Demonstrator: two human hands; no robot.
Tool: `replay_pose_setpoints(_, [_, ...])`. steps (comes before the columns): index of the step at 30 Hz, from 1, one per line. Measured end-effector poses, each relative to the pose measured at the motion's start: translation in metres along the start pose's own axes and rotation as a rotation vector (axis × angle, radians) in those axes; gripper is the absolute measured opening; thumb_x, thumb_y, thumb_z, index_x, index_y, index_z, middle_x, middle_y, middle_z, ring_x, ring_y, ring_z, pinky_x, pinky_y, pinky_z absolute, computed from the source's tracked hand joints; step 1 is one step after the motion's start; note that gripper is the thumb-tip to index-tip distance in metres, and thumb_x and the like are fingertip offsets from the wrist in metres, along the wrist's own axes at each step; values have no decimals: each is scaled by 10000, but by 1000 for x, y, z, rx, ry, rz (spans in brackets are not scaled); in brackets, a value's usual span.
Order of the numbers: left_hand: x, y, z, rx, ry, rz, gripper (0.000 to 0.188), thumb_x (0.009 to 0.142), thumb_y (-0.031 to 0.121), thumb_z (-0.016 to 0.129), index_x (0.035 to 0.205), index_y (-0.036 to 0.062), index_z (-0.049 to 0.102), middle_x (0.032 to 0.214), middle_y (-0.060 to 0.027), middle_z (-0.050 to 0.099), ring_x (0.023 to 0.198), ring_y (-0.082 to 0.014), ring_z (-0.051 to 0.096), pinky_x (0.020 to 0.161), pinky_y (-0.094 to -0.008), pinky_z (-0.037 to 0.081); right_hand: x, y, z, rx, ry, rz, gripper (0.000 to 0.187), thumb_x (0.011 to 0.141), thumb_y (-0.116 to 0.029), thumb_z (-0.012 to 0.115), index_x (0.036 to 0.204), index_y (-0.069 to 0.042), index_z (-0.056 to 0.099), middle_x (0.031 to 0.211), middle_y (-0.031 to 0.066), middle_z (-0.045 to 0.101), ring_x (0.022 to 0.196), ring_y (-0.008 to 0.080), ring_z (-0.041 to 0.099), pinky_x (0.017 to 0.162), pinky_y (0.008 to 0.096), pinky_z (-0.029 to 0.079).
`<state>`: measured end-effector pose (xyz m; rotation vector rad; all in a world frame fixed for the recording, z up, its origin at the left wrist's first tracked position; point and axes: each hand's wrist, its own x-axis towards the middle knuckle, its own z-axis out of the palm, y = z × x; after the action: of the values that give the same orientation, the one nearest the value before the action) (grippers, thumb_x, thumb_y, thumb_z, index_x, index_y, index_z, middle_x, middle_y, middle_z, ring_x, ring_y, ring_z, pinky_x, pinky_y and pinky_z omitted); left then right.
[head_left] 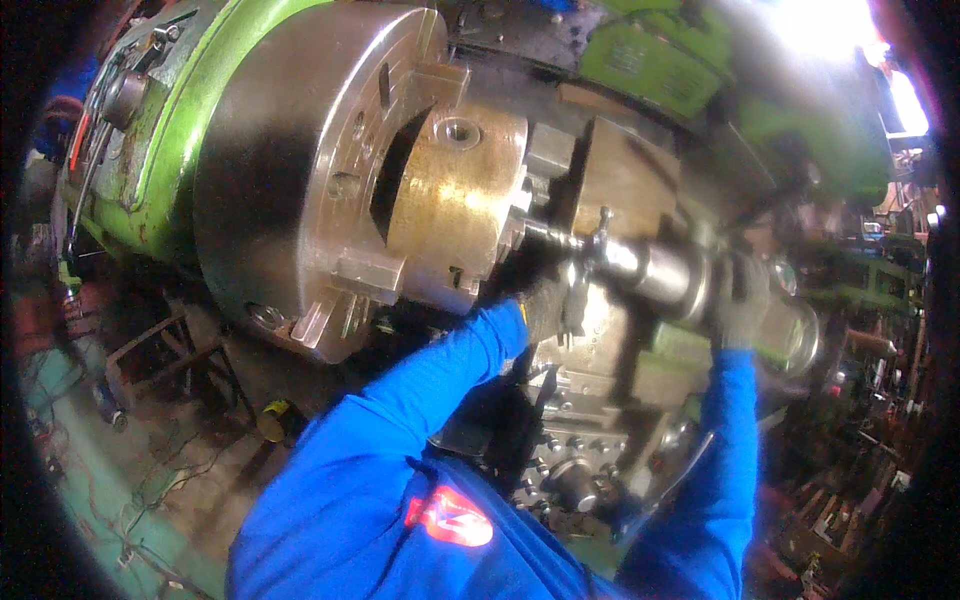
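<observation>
A large steel lathe chuck [270,170] fills the left of the head view. Inside its jaws sits a smaller brass-coloured round chuck [455,205] with a square socket in its side. To its right, a shiny steel shaft with a stepped collar [675,280] lies roughly in line with it. My left hand [545,305], in a dark glove, is beside the shaft's left end, close to the small chuck; its fingers are mostly hidden. My gloved right hand [740,295] is wrapped over the shaft's thicker right part, slightly blurred. A small upright metal pin [603,222] stands by the shaft.
Below the shaft is the lathe carriage [570,440] with several bolt heads and a round knob. Green machine housing [655,65] stands behind. The green headstock [165,190] is at left. On the floor at lower left lie cables and a metal frame [180,360]. Cluttered shelving [880,430] lines the right.
</observation>
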<state>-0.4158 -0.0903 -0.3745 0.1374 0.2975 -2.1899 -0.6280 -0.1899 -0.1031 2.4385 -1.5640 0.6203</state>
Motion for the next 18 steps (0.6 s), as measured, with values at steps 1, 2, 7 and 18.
replay_pose_setpoints(1, [-1,3,-5,-12,-56,-40,521,1031,661,398,1082,196,625,767,-6,516,743,-233,543,765,-486,507,1,-2,-1,7,-1,-7,256,960,-220,667,1122,-31,729,1117,195,710,1082,392,653,985,464,497])
replay_pose_setpoints(2, [-1,6,-10,-22,-74,-68,523,1031,663,396,1072,196,626,761,-5,514,743,-233,543,766,-483,507,4,-7,-4,15,-3,-15,254,960,-219,666,1117,-29,728,1112,194,710,1075,392,654,980,462,499])
replay_pose_setpoints(7, [-58,25,91,21,92,-64,556,1040,655,383,1069,155,625,765,-17,537,742,-231,564,789,-447,519,0,-5,0,9,35,-15,245,964,-220,661,1099,-26,726,1089,192,708,1030,385,660,948,452,508])
replay_pose_setpoints(18, [-24,23,33,13,10,-180,562,1029,641,383,957,131,607,759,-42,569,695,-214,562,706,-442,497,1,-9,-4,45,5,28,222,983,-194,655,1099,-16,721,1090,193,704,1033,365,651,957,442,496])
